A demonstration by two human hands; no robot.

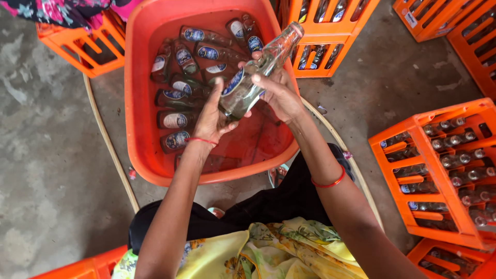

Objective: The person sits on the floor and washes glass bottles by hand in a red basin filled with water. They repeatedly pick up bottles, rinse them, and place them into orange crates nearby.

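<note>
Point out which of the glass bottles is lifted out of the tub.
The clear glass bottle held in both hands, left hand and right hand, neck pointing up-right; the other bottles lie in the orange tub.

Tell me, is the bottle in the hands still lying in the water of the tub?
No, both the left hand and right hand hold the glass bottle tilted above the orange tub.

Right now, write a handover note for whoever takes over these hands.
Left hand grips the lower end of a clear glass bottle; right hand clasps its middle, the neck tilted up over the orange tub.
Other labelled bottles lie soaking in the tub's water.
The crate at right holds bottles lying in rows.
Done: this bottle is out of the water.
Left: the soaking bottles.
</note>
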